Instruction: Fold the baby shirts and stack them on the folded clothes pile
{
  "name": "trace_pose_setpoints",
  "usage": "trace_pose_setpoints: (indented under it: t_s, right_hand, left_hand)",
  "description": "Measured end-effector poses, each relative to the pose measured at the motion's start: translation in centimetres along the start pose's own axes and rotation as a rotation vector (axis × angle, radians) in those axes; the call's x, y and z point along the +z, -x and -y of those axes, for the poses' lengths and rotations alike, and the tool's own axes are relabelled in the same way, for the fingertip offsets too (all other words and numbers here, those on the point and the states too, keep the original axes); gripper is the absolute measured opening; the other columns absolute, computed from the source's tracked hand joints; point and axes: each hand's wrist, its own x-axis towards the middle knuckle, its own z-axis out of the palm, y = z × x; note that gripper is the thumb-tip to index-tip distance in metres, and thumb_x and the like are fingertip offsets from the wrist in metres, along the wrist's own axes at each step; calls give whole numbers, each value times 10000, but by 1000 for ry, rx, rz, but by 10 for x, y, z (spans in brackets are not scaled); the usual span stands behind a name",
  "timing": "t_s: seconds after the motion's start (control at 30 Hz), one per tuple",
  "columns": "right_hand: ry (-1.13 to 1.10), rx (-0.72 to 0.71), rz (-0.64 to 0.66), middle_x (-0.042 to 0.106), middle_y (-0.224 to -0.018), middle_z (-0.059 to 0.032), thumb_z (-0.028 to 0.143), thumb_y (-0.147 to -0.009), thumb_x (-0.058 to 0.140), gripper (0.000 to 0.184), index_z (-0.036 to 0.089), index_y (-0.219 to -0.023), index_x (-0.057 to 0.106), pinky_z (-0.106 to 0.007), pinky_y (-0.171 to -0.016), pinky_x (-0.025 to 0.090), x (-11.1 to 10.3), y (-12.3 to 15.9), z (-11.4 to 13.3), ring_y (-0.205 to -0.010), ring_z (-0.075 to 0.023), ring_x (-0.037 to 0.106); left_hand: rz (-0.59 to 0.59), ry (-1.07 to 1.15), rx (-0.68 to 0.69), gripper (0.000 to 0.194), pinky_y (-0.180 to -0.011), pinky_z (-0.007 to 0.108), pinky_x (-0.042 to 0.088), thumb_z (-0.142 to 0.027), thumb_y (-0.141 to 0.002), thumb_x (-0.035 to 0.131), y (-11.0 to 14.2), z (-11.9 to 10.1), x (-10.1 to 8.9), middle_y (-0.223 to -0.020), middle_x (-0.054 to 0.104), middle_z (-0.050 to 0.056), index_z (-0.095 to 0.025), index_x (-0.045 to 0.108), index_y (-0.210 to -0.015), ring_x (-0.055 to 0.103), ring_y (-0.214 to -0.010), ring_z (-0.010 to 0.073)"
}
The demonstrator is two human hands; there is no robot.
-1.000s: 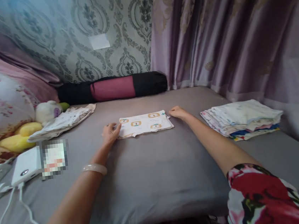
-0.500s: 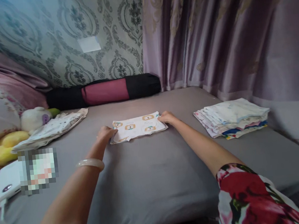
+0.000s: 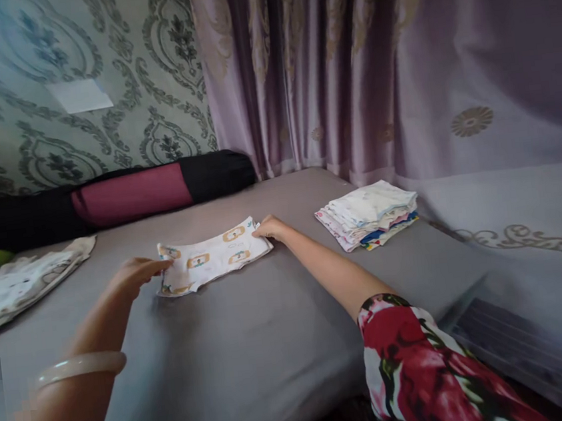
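Note:
A folded white cloth garment [image 3: 216,257] printed with tan and teal pictures is stretched between my two hands, just over the grey bed sheet [image 3: 255,347]. My left hand [image 3: 141,272] pinches its left edge, with a pale bangle [image 3: 84,366] on that wrist. At the opposite end, my right hand [image 3: 271,227] has thumb and fingers closed on the upper right corner. Whether the garment's underside touches the sheet I cannot tell. Right of my right hand lies a stack of folded clothes [image 3: 369,211], with a pale piece on top and blue lower down.
Flat white clothes [image 3: 27,281] lie at the left. A long black and dark pink bolster-shaped bag [image 3: 133,196] rests along the patterned wall. Purple curtains [image 3: 296,68] hang behind the stack. The bed's edge falls off at the lower right, by a dark ridged surface [image 3: 536,344].
My view has turned to the right, so everything sits further left. The garment stays in both hands and now looks slightly lifted and tilted, its right end higher.

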Motion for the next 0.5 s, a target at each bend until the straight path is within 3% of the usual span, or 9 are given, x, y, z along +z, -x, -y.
trace_pose_setpoints:
  t_s: [0.1, 0.23, 0.4, 0.5]
  right_hand:
    - [19, -67, -29, 744, -905, -36, 325, -706, 738, 208, 183, -858, 743, -166, -575, 449, -19, 3, -3, -813, -146, 681]
    - [123, -104, -121, 739, -857, -51, 296, -706, 734, 173, 180, -834, 742, -184, -604, 461, -68, 15, -12, -811, -168, 676]
    - [232, -33, -223, 705, -727, -47, 272, -731, 731, 125, 161, -788, 729, -204, -605, 478, -139, 28, -34, -703, -158, 658]
    - [231, 137, -216, 619, -551, -34, 244, -789, 696, 144, 123, -712, 704, -222, -537, 476, -174, 29, -52, -524, -128, 589]
  left_hand:
    - [48, -34, 75, 293, -549, 225, 234, -428, -711, 735, 11, -16, -4, -382, 384, -55, -186, 623, -589, 391, -556, 122]
    - [64, 87, 222, 304, -514, 230, 195, -448, -687, 728, 33, -48, 2, -397, 348, -61, -181, 622, -587, 308, -493, 93]
    - [142, 298, 381, 266, -473, 239, 212, -379, -623, 738, 77, -96, 30, -451, 458, -26, -171, 602, -527, 341, -471, 97]
    - [213, 483, 480, 231, -471, 233, 223, -320, -621, 716, 103, -125, 55, -449, 458, -28, -170, 586, -504, 334, -462, 86]
